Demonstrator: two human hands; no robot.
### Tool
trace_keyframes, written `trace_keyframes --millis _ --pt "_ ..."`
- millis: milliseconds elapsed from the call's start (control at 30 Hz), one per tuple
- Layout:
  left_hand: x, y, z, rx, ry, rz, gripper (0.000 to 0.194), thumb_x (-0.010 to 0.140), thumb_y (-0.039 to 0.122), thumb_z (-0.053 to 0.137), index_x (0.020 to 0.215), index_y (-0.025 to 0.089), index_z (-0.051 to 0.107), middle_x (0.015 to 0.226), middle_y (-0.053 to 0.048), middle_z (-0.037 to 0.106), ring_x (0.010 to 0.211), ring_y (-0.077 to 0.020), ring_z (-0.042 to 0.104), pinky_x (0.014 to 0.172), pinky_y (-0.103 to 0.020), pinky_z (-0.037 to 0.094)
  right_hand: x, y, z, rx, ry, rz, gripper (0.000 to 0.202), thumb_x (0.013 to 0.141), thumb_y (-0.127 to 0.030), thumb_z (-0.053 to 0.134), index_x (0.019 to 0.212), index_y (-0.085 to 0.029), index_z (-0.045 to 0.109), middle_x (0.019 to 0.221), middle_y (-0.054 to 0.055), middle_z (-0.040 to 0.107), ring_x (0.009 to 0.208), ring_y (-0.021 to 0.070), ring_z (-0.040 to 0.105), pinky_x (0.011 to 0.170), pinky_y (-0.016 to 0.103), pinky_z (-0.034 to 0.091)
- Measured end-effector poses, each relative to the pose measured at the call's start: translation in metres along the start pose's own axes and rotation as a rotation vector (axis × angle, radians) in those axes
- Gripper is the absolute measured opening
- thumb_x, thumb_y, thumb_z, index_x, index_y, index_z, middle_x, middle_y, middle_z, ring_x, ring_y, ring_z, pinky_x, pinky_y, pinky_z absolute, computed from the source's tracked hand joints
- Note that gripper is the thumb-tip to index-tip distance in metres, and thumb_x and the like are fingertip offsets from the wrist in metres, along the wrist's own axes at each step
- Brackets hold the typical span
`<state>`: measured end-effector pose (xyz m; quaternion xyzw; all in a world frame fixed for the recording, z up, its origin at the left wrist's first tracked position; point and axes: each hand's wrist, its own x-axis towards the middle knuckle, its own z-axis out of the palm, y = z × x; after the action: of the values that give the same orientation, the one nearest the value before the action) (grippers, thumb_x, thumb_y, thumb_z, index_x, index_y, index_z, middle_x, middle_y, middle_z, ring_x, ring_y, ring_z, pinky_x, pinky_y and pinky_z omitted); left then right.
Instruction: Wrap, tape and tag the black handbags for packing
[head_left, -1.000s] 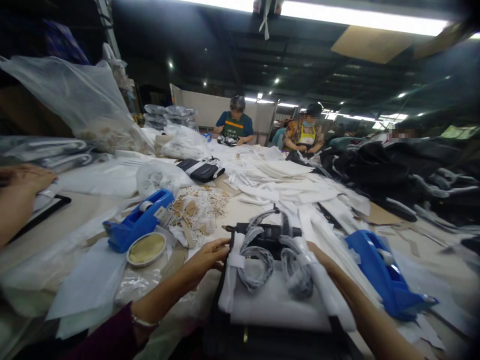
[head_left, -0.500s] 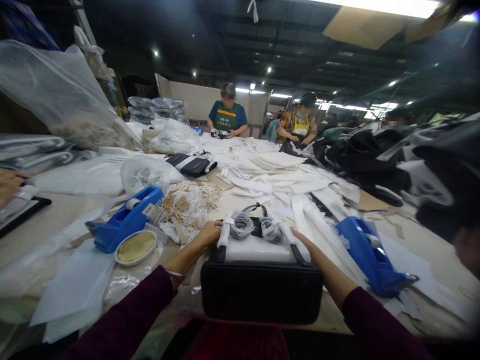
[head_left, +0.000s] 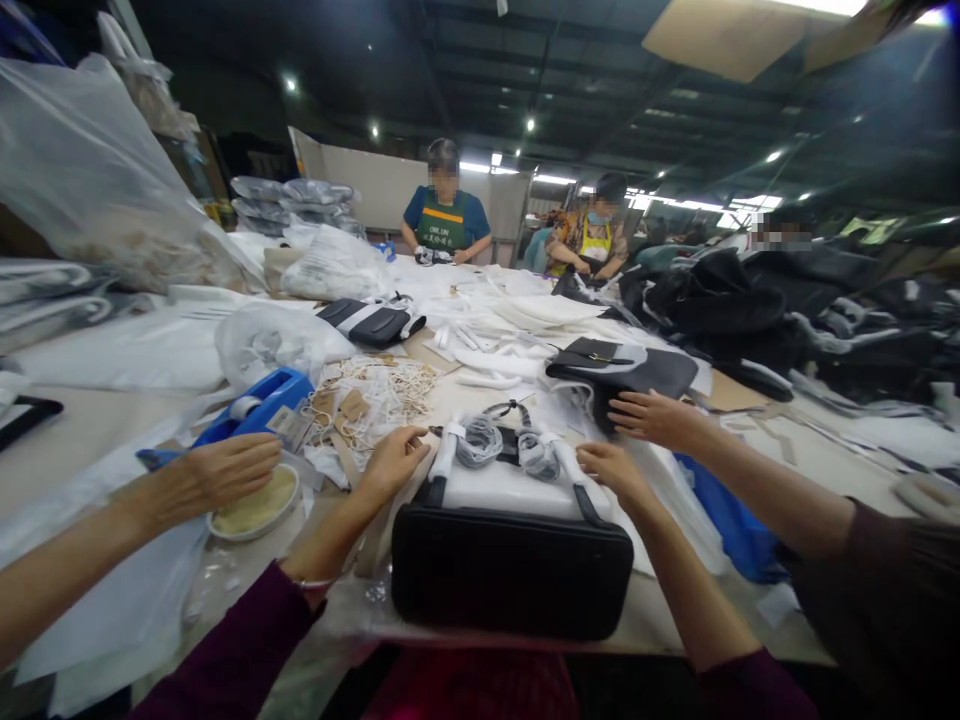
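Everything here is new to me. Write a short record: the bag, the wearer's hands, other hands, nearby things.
Bag: black, with white padding and two coils
Left hand: at the bag's left edge, contact unclear
Right hand: at its right edge, contact unclear
One co-worker's hand: near a blue tape dispenser
Another co-worker's hand: beside a flat dark bag
Nearby: tangled strings, white sheets

Black bag (head_left: 512,572): matt, smooth, leather-look. Coiled straps (head_left: 480,443): wrapped in glossy plastic film. White padding (head_left: 499,493): matt, foam-like. Blue tape dispenser (head_left: 281,388): smooth plastic. Tags (head_left: 352,406): matt brown card. Purple sleeve (head_left: 240,630): matt cloth.
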<state>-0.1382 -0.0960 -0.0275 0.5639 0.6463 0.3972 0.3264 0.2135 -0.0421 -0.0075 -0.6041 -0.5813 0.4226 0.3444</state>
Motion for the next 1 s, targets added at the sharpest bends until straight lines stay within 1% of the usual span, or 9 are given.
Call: trace_keyframes --millis 100,200,267,433,567,700,833,900,1000 --pt "-0.018 0.005 -0.008 -0.152 -0.078 0.026 0.043 0.069 0.038 0.063 0.105 0.014 0.067 0.085 -0.005 0.063 0.073 -0.0175 0.055 0.064 -0.027 0.045 -0.024 0.013 -0.009 0.134 0.046 0.088 0.028 0.062 -0.036 0.070 0.082 -0.016 0.068 0.076 0.007 0.069 0.070 0.0199 0.064 0.059 0.027 0.047" --pt "-0.024 0.012 -0.010 -0.214 -0.237 -0.030 0.040 0.067 0.036 0.065 0.099 0.012 0.069 0.090 -0.007 0.064 0.074 -0.0181 0.055 0.062 -0.027 0.044 -0.043 0.018 -0.012 0.283 -0.139 0.169 0.036 0.058 -0.032 0.076 0.088 -0.013 0.068 0.077 0.005 0.069 0.065 0.0158 0.061 0.058 0.025 0.045" --pt "-0.021 0.016 -0.008 -0.149 -0.246 -0.008 0.036 0.065 0.034 0.064 0.093 0.012 0.071 0.088 -0.007 0.065 0.076 -0.0187 0.054 0.064 -0.027 0.042 -0.046 0.017 -0.012 0.337 -0.225 0.203 0.038 0.057 -0.028 0.077 0.090 -0.013 0.066 0.076 0.003 0.069 0.063 0.0135 0.059 0.057 0.023 0.043" --pt "-0.002 0.018 -0.008 0.013 -0.285 0.081 0.037 0.062 0.029 0.063 0.094 0.014 0.070 0.091 -0.006 0.060 0.073 -0.0172 0.052 0.067 -0.028 0.043 -0.031 0.015 -0.007 0.328 -0.276 0.197 0.052 0.059 -0.025 0.076 0.107 -0.016 0.060 0.079 0.002 0.068 0.059 0.0126 0.057 0.052 0.022 0.040" --pt "0.014 0.016 -0.009 0.081 -0.465 0.099 0.041 0.061 0.027 0.064 0.099 0.014 0.068 0.091 -0.004 0.059 0.079 -0.0192 0.054 0.069 -0.027 0.045 -0.015 0.019 0.000 0.234 -0.352 0.110 0.040 0.059 -0.026 0.074 0.097 -0.015 0.064 0.084 0.004 0.069 0.071 0.0174 0.061 0.060 0.025 0.045" --pt "0.028 0.018 -0.003 0.088 -0.578 0.198 0.044 0.059 0.026 0.068 0.101 0.014 0.067 0.092 -0.005 0.064 0.087 -0.0230 0.057 0.076 -0.029 0.047 -0.003 0.022 0.004 0.159 -0.388 0.046 0.032 0.059 -0.028 0.072 0.088 -0.016 0.066 0.076 0.002 0.068 0.073 0.0199 0.060 0.067 0.029 0.047" --pt "0.037 0.020 0.007 0.054 -0.624 0.387 0.043 0.059 0.024 0.071 0.101 0.015 0.069 0.096 -0.006 0.068 0.098 -0.0272 0.058 0.090 -0.033 0.045 0.004 0.024 0.006 0.084 -0.399 -0.044 0.022 0.061 -0.030 0.069 0.079 -0.017 0.066 0.070 0.001 0.065 0.073 0.0211 0.059 0.071 0.032 0.047" --pt "0.040 0.016 0.011 0.074 -0.624 0.410 0.036 0.063 0.025 0.070 0.097 0.015 0.070 0.094 -0.006 0.067 0.096 -0.0266 0.058 0.090 -0.033 0.046 0.007 0.026 0.007 0.040 -0.387 -0.094 0.019 0.065 -0.033 0.067 0.076 -0.017 0.066 0.070 0.002 0.064 0.074 0.0222 0.059 0.072 0.034 0.047" --pt "0.043 0.003 0.014 0.196 -0.433 0.383 0.022 0.068 0.024 0.064 0.087 0.015 0.070 0.095 -0.007 0.064 0.095 -0.0263 0.056 0.090 -0.037 0.046 0.014 0.031 0.009 -0.070 -0.260 -0.282 0.020 0.070 -0.037 0.064 0.075 -0.018 0.068 0.087 0.007 0.066 0.089 0.0261 0.060 0.084 0.040 0.046"
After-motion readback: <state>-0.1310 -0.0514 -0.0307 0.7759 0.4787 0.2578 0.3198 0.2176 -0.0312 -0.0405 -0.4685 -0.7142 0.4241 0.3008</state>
